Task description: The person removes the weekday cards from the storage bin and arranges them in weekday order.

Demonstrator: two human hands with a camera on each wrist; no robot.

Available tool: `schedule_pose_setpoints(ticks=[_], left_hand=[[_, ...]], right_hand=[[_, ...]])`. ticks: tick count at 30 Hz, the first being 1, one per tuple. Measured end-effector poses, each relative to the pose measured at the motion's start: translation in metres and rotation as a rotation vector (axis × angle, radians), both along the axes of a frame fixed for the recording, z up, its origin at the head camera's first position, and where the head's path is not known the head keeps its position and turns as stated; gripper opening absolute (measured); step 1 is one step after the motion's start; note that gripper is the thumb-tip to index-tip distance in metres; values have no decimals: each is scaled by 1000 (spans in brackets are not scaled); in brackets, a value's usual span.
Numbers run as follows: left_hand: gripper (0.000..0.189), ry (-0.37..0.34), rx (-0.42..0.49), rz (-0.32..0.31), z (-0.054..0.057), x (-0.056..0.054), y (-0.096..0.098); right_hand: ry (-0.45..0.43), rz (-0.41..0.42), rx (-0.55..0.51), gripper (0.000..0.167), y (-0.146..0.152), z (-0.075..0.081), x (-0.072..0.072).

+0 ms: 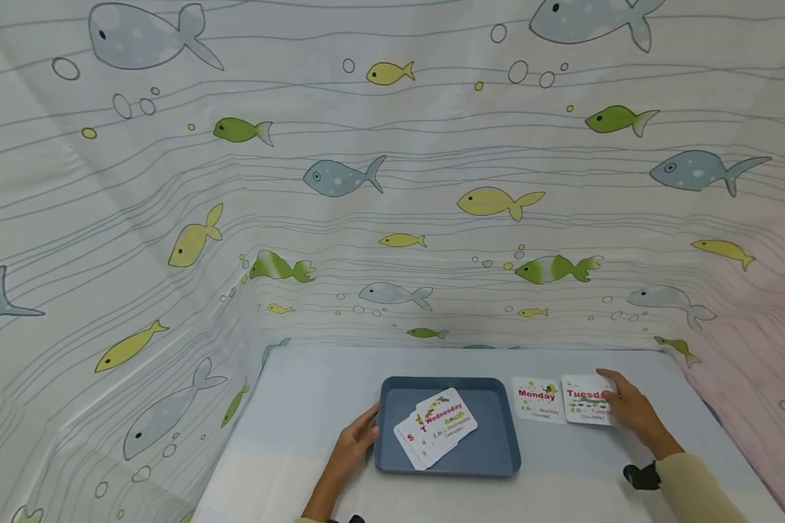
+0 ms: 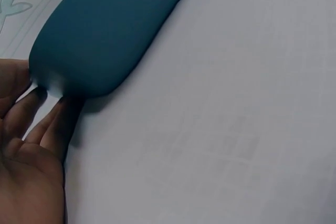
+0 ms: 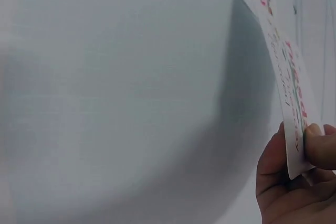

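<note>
My right hand [image 1: 637, 414] pinches the right edge of the Tuesday card [image 1: 582, 408] between thumb and fingers. In the right wrist view that card [image 3: 287, 93] appears edge-on, its corner between the thumb and a finger. Just left of it lies the Monday card [image 1: 538, 410], printed in red. My left hand [image 1: 352, 444] touches the left side of a blue-grey tray [image 1: 490, 465]; the left wrist view shows the fingertips against the tray's rounded corner [image 2: 94, 51]. Inside the tray, a Wednesday card [image 1: 451, 415] tops a fanned pile of cards [image 1: 411, 439], partly hidden beneath it.
A pale cloth covers the table [image 1: 327, 370]. Around it hangs a white curtain [image 1: 445, 145] printed with fish, behind and on the left; the right side looks pinkish. A black strap piece [image 1: 642, 477] sits at my right wrist.
</note>
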State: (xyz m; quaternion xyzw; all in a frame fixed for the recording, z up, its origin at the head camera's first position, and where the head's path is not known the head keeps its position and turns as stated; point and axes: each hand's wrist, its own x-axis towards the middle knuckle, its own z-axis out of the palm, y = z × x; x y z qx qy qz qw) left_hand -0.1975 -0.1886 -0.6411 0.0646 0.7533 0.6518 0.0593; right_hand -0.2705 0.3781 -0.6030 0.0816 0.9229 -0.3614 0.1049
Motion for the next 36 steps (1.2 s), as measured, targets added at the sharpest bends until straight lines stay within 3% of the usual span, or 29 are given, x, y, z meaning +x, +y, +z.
schedule_pose_setpoints(ticks=[7, 11, 20, 27, 36], left_hand=[[54, 31, -29, 7, -1, -1, 1], [55, 12, -5, 7, 0, 0, 0], [55, 16, -11, 5, 0, -1, 1], [55, -30, -2, 11, -4, -1, 1], [56, -23, -21, 22, -1, -2, 0]], right_hand=[[-33, 13, 102, 58, 4, -3, -7], [-21, 34, 139, 56, 3, -4, -7], [34, 73, 163, 46, -2, -3, -8], [11, 76, 185, 44, -4, -6, -7], [15, 58, 206, 45, -7, -14, -9]])
